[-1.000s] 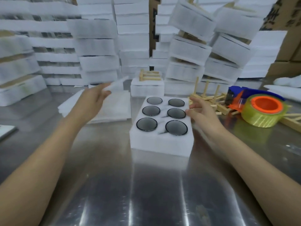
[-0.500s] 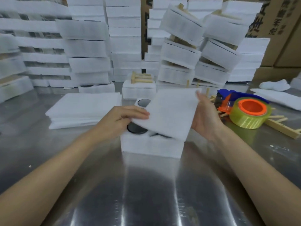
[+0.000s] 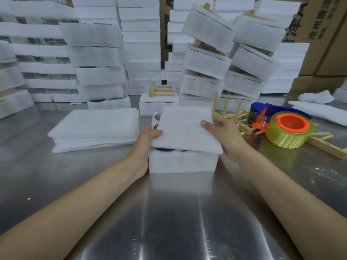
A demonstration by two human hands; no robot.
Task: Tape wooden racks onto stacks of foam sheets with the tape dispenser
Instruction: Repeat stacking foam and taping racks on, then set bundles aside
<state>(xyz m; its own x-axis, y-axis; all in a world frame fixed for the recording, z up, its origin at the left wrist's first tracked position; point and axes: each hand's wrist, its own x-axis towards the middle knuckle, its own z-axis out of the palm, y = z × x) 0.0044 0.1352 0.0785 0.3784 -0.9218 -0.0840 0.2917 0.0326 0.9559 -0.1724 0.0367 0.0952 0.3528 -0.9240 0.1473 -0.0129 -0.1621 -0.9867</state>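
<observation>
A white foam block (image 3: 182, 163) with round dark inserts stands on the metal table in front of me. Over it I hold a thin white foam sheet (image 3: 185, 129), tilted, its near edge just above the block. My left hand (image 3: 145, 142) pinches the sheet's left edge, thumb on top. My right hand (image 3: 223, 134) grips the right edge, thumb on top. Wooden racks (image 3: 233, 117) lie just right of my right hand. The tape dispenser (image 3: 287, 126), blue with an orange core and yellowish tape, rests on the racks.
A pile of thin foam sheets (image 3: 95, 126) lies left of the block. A small foam stack with a wooden rack (image 3: 160, 91) on top stands behind it. Tall stacks of foam packs (image 3: 206, 59) fill the back. Cardboard boxes (image 3: 323, 34) stand at the right.
My left hand took a sheet from the left pile and brought it over the block. Both hands now hold it by its sides, lower and covering most of the inserts.
</observation>
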